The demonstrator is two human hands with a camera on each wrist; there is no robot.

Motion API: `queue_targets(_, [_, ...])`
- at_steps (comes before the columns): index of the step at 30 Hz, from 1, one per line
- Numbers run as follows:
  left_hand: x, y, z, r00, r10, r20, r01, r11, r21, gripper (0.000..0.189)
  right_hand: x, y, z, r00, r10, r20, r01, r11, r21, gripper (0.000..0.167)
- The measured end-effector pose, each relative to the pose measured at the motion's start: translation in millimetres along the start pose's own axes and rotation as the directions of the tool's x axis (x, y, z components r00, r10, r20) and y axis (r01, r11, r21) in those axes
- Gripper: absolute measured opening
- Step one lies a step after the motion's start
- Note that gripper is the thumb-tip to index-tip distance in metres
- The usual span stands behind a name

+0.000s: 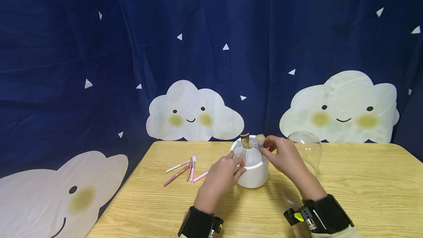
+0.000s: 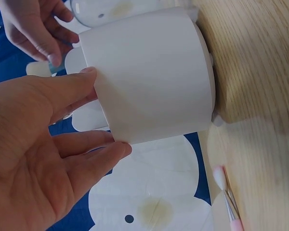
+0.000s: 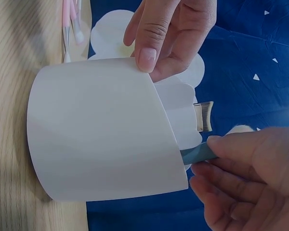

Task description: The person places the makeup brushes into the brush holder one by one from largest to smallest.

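While one brush with a gold-coloured neck (image 1: 245,141) already stands in the white divided holder (image 1: 253,177), a second brush with a blue-grey handle (image 3: 198,153) is at its far-right rim, handle pointing down and pale bristles up. Sorting brushes into the holder appears to be at an early stage: at least five loose brushes (image 1: 192,172) lie on the wooden table (image 1: 363,179), at nine o'clock from the holder, and seem to be what is left. A clear dome (image 1: 312,151) is off the holder, near three o'clock.

The holder sits upright on the table between the two hands. The left hand (image 1: 223,172), at eight o'clock, grips its rim with thumb and fingers. The right hand (image 1: 282,153), between two and three o'clock, pinches the second brush between thumb and fingers. That brush's handle disappears behind the rim, so it is probably partly inside; which compartment it enters cannot be told. From the right hand, the holder lies toward eight o'clock; from the left, toward two.
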State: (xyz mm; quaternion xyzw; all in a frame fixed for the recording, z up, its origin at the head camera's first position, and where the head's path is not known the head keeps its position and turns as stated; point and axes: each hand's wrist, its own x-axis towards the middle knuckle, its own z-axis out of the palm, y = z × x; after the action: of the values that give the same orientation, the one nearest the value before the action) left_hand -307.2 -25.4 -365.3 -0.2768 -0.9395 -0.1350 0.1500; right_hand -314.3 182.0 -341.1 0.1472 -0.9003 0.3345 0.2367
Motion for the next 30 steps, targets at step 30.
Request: queue_targets(30, [-0.6, 0.8, 0.3, 1.000, 0.016, -0.017, -0.016, 1.000, 0.027, 0.013, 0.5, 3.3, 1.5, 0.999, 0.015, 0.041, -0.011, 0.996, -0.086, 0.009])
